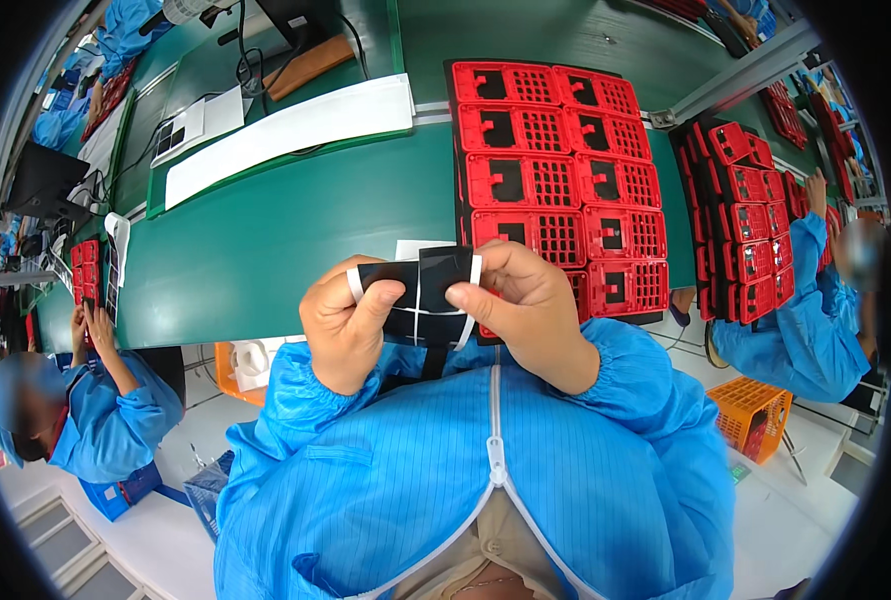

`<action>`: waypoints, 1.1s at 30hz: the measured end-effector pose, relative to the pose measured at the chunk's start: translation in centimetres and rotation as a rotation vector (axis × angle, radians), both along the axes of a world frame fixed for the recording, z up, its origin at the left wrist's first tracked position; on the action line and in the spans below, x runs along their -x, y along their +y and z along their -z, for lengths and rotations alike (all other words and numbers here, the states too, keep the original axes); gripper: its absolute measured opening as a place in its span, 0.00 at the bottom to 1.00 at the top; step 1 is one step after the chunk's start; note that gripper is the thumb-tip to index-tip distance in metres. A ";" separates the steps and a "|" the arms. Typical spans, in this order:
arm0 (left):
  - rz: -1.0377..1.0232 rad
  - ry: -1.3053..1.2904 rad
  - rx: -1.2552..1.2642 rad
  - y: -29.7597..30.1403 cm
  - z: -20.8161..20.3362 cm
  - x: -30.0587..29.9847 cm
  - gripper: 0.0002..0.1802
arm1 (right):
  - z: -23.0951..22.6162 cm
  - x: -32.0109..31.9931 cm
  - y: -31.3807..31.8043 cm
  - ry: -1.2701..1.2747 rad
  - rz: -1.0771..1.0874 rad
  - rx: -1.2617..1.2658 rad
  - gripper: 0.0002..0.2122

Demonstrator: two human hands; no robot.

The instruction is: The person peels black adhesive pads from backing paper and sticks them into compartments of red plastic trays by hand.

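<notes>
In front of my chest I hold up a small white-backed sheet of black square stickers [440, 328], divided by thin white lines. My left hand [340, 325] pinches its left edge, thumb lying over the black face. At the upper right corner, my right hand [535, 310] grips the sheet between thumb and fingers. The upper right black square [445, 268] sits slightly askew and higher than its neighbour; whether it is partly lifted I cannot tell. A bit of white paper [415, 246] shows just behind the sheet. Red plastic housings [480, 180] with grille openings lie in two columns beyond my right hand.
The green worktable [235, 265] carries a long white sheet [295, 135]. Stacked red housings [750, 225] stand to the right. Co-workers in blue sit at the left [115, 420] and right [805, 340]. An orange crate [750, 405] is on the floor.
</notes>
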State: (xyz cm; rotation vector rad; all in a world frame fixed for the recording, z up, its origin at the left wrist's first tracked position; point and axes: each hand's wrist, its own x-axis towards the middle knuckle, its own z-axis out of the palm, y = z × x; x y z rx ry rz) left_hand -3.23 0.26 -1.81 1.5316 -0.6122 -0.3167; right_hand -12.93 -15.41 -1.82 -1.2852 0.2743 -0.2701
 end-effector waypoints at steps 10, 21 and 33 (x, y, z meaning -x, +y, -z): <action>0.137 0.163 0.113 -0.7 0.1 0.2 0.10 | 1.2 0.0 -1.1 -0.180 0.128 0.680 0.10; 0.256 0.167 0.251 0.2 2.1 0.3 0.21 | 1.1 0.1 -0.6 -0.223 0.175 0.382 0.06; 0.280 0.270 0.096 0.7 2.1 -1.1 0.22 | -1.8 2.4 -2.9 -0.302 0.505 0.954 0.08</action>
